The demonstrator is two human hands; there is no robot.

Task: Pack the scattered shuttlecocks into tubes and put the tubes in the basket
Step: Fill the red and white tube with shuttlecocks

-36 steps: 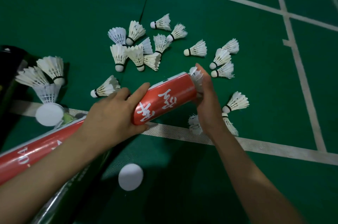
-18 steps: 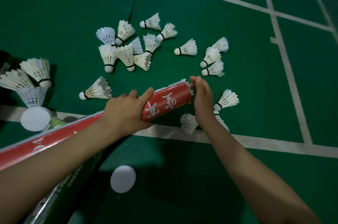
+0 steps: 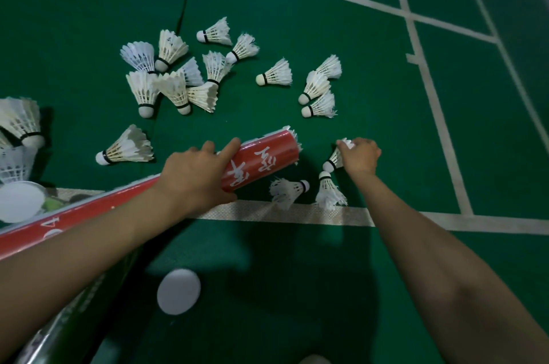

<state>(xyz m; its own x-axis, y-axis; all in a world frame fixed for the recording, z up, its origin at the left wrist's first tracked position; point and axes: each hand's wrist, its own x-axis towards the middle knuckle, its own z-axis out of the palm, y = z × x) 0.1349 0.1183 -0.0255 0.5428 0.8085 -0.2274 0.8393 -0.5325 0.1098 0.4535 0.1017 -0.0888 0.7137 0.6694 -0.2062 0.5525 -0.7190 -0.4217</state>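
Note:
My left hand (image 3: 194, 176) grips a long red tube (image 3: 261, 163) with white lettering, held low over the green court floor. White feathers stick out of its open right end. My right hand (image 3: 361, 155) closes its fingers round the feathers of a shuttlecock (image 3: 334, 160) lying just right of the tube mouth. Two more shuttlecocks (image 3: 289, 189) lie below the tube near the white line. Several others (image 3: 175, 78) are scattered on the floor farther away.
A round white tube cap (image 3: 178, 291) lies on the floor between my arms. Another white cap (image 3: 19, 201) and several shuttlecocks (image 3: 20, 122) sit at the left edge. White court lines (image 3: 297, 212) cross the floor. A dark object (image 3: 59, 331) runs along the lower left.
My right hand left the tube mouth and moved right onto a shuttlecock on the floor. The left hand kept hold of the tube.

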